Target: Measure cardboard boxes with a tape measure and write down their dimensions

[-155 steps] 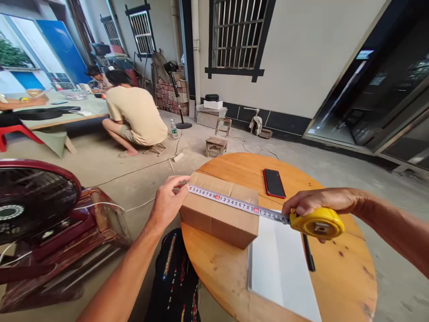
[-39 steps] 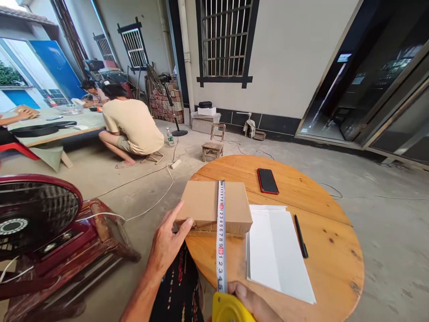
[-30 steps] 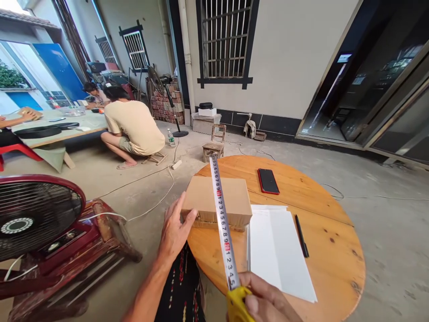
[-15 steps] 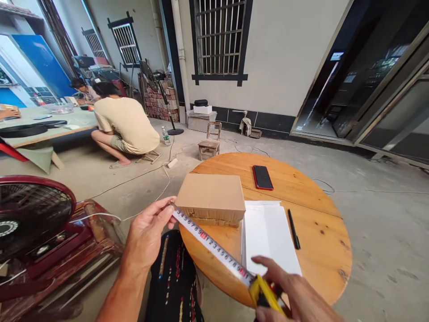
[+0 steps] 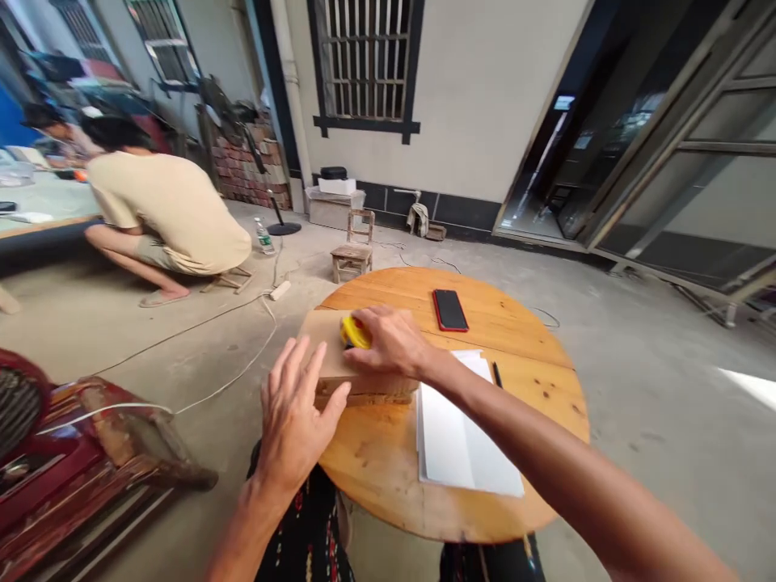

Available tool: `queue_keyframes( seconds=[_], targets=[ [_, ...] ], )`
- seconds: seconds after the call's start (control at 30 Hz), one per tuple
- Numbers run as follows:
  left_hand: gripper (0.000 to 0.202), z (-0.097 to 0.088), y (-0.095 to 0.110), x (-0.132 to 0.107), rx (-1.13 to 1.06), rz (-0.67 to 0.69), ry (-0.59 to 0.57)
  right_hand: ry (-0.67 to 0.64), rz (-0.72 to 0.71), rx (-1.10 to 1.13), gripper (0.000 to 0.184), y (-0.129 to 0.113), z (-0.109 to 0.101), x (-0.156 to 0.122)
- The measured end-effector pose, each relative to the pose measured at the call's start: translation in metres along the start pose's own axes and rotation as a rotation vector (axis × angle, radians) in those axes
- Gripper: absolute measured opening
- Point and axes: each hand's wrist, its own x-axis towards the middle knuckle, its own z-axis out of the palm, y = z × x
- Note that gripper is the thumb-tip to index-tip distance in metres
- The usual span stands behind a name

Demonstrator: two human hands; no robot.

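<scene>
A brown cardboard box (image 5: pixel 324 356) lies at the left edge of a round wooden table (image 5: pixel 515 356). On top of the box, my right hand (image 5: pixel 393 339) is closed round a yellow tape measure (image 5: pixel 354 331); no blade shows outside its case. My left hand (image 5: pixel 294 412) rests against the box's near left corner, fingers stretched out and holding nothing.
White paper sheets (image 5: pixel 454 440), a black pen (image 5: pixel 495 373) and a red-cased phone (image 5: pixel 449 309) lie on the table. A dark red fan (image 5: pixel 66 453) stands low at left. A person in a beige shirt (image 5: pixel 170 214) crouches beyond, near a small wooden chair (image 5: pixel 352 250). Cables cross the floor.
The tape has gone back into its case. My right hand carried the tape measure from the near table edge onto the box. My left hand let go of the tape end and opened by the box.
</scene>
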Motion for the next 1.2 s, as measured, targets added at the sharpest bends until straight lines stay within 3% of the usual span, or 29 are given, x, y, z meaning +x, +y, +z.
queue_keyframes(
  seconds=[0.07,0.17,0.23,0.3,0.37,0.47,0.57,0.67,0.73,0.77,0.83,0.97,1.13,1.2],
  targets=[
    [0.046,0.011,-0.006,-0.004,0.048,0.026,-0.049,-0.027,-0.035,0.052,0.051,0.009,-0.002,0.004],
    [0.035,0.024,-0.020,0.000,0.044,0.053,-0.072,0.083,0.023,0.166,0.038,0.038,-0.021,-0.017],
    [0.034,0.030,-0.033,0.008,0.022,0.086,-0.079,0.160,0.197,0.146,0.029,0.064,-0.037,-0.053],
    [0.036,0.031,-0.042,0.015,0.006,0.119,-0.086,0.069,0.401,-0.037,0.032,0.092,-0.045,-0.100],
    [0.046,0.025,-0.039,0.018,-0.004,0.134,-0.055,0.034,0.476,-0.114,0.034,0.116,-0.042,-0.149],
    [0.064,0.012,-0.001,0.009,-0.079,0.122,0.055,-0.011,0.501,-0.179,0.031,0.139,-0.019,-0.207],
    [0.053,0.010,0.065,-0.008,-0.265,0.172,0.096,-0.069,0.460,-0.230,0.030,0.151,0.006,-0.235],
    [0.034,0.035,0.123,-0.017,-0.395,0.303,-0.239,-0.130,0.349,-0.275,0.041,0.159,0.020,-0.241],
    [0.032,0.060,0.147,-0.015,-0.333,0.346,-0.510,-0.155,0.266,-0.304,0.040,0.164,0.023,-0.242],
    [0.033,0.073,0.154,-0.013,-0.290,0.363,-0.616,-0.161,0.230,-0.317,0.037,0.165,0.023,-0.243],
    [0.033,0.095,0.161,-0.008,-0.242,0.387,-0.719,-0.162,0.175,-0.338,0.030,0.169,0.021,-0.248],
    [0.034,0.116,0.162,-0.006,-0.222,0.416,-0.767,-0.095,0.160,-0.353,0.028,0.175,0.015,-0.270],
    [0.034,0.121,0.158,-0.012,-0.227,0.427,-0.807,0.358,0.540,0.037,0.011,0.166,-0.004,-0.284],
    [0.034,0.121,0.158,-0.011,-0.236,0.427,-0.817,0.482,0.651,0.255,0.015,0.155,-0.013,-0.276]
  ],
)
